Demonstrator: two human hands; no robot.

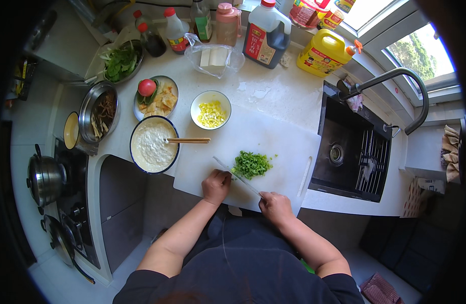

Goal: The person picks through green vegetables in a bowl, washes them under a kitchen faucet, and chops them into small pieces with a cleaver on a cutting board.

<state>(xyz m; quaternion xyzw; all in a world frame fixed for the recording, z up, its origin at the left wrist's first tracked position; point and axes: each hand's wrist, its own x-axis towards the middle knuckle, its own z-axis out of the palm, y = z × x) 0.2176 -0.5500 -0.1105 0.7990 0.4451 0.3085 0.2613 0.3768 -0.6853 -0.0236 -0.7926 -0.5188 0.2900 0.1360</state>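
A white cutting board (pixel 286 134) lies at the counter's front edge, with a small pile of chopped green leaves (pixel 252 165) on it. My right hand (pixel 277 206) is closed round the handle end of a knife (pixel 239 178), whose thin blade slants up and left along the near side of the pile. Left of the blade, my left hand (pixel 216 186) rests on the board with its fingers curled in; what they hold, if anything, is hidden. Beyond the pile stands a bowl of chopped yellow and white bits (pixel 211 113). Chopsticks (pixel 190 140) lie across a bowl of white flour (pixel 153 147).
A plate (pixel 171 83) holds a tomato (pixel 147 87) and pale slices. Behind it are a pan of leafy greens (pixel 120 62), a bagged white block (pixel 213 58) and several bottles. A black sink (pixel 334 180) with a faucet lies right; a stove (pixel 73 177) with pots stands left.
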